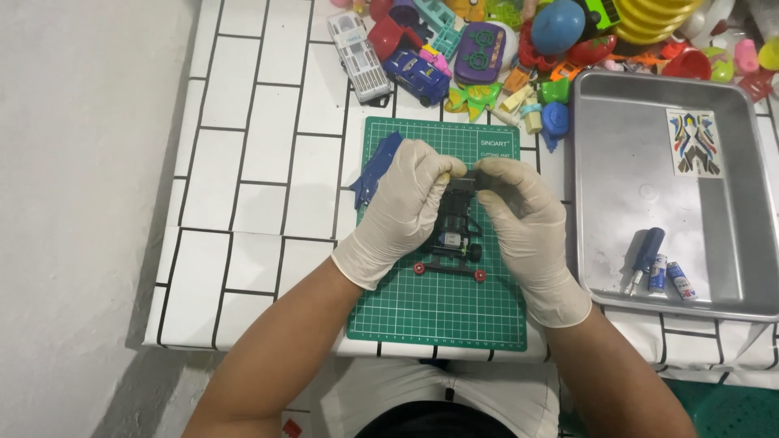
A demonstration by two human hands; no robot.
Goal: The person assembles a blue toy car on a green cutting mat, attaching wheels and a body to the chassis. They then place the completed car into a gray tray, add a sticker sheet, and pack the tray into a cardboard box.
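Work in hand: both gloved hands on a small black toy car chassis (457, 235), body shell off, motor and gearing exposed in the middle.
Chassis position: on the green cutting mat (438, 312), about centre, between the two hands; two small red rollers stick out at the end nearest the person.
Left hand (403, 212): curled over the chassis's left side, thumb and forefinger pinched together near the top end, close to the right hand's fingertips. Whether it grips a small part there I cannot tell; something pale shows at the tips.
Right hand (526, 223): fingers bent in, pressing on a dark piece at the far end of the chassis; narrow grip, nearly closed.
Doing it well (judgement): keep the chassis flat on the mat, steady it with one hand while the other works the end piece; press straight, not twisting, since thin plastic clips are likely to snap. Keep fingers off the exposed gears.
Blue body shell (376, 169): lies on the mat's left edge, just beside the left hand, apart from the chassis.
Metal tray (730, 195): to the right, holding a sticker sheet (694, 143), a blue-handled screwdriver (643, 258) and two small batteries (670, 276).
Toy pile (519, 40): heap of coloured plastic toys along the table's far edge, well apart from the hands.
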